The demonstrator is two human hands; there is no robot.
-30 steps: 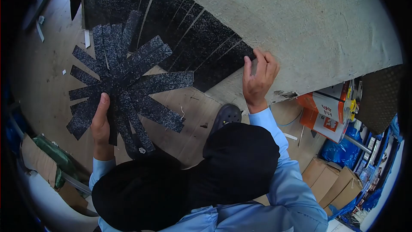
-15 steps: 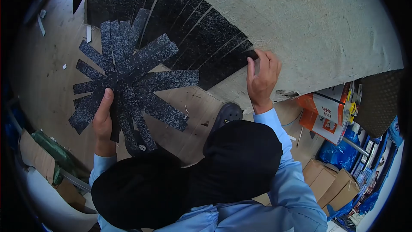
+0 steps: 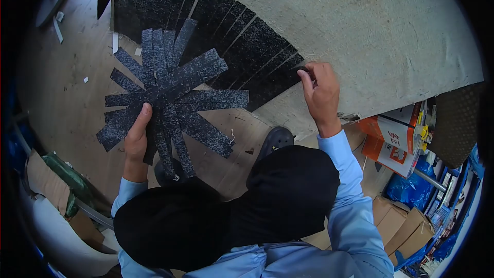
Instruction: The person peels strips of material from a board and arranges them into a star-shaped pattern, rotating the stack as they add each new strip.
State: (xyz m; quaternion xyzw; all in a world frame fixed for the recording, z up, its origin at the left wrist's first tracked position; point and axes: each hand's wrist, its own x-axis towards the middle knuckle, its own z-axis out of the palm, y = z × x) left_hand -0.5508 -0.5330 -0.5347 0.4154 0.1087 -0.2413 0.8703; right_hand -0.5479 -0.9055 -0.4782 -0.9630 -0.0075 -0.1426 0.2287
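Note:
My left hand [image 3: 138,131] grips a fanned bundle of speckled black strips [image 3: 167,92], its thumb pressed on top near where they cross. The strips spread out in many directions. Black strips [image 3: 242,36] lie side by side in a fan shape on a large pale board [image 3: 370,36]. At the right end of that fan, my right hand [image 3: 321,90] pinches a dark edge or corner between thumb and fingers; whether it belongs to the last strip is hard to tell.
Orange and white boxes [image 3: 386,146], a blue plastic bag [image 3: 406,188] and cardboard boxes [image 3: 401,226] stand at the right. A dark shoe [image 3: 278,140] is by the board's lower edge. Green plastic [image 3: 69,180] and cardboard lie at the left. Small white scraps dot the wooden floor [image 3: 77,103].
The strip bundle and my left hand have shifted right in view. My right hand has turned slightly and still pinches at the end of the fan. The whole view has shifted a little.

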